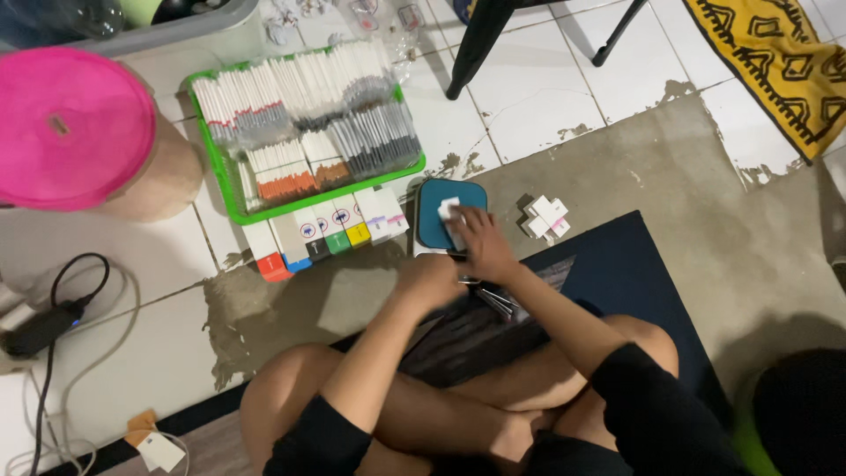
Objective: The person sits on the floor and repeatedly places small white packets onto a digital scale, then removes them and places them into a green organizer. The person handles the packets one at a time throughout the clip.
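I sit cross-legged on the floor. My right hand (pixel 480 245) reaches forward onto a teal, rounded square pad (pixel 434 222), and its fingers grip a small white box (pixel 448 210) lying on it. My left hand (pixel 430 278) is curled into a fist just in front of the pad, beside a bundle of thin dark and metallic sticks (pixel 493 300) on the dark cloth in my lap. Motion blur hides whether the left hand holds them.
A green tray (pixel 231 196) packed with slim white boxes, and a row of small colour-ended boxes (pixel 326 231), lie ahead left. Also in view: loose white boxes (pixel 546 217), a pink-lidded tub (pixel 75 128), a charger with cable (pixel 40 328), chair legs (pixel 476 48), a yellow patterned mat (pixel 780 62) and a dark blue mat (pixel 630 269).
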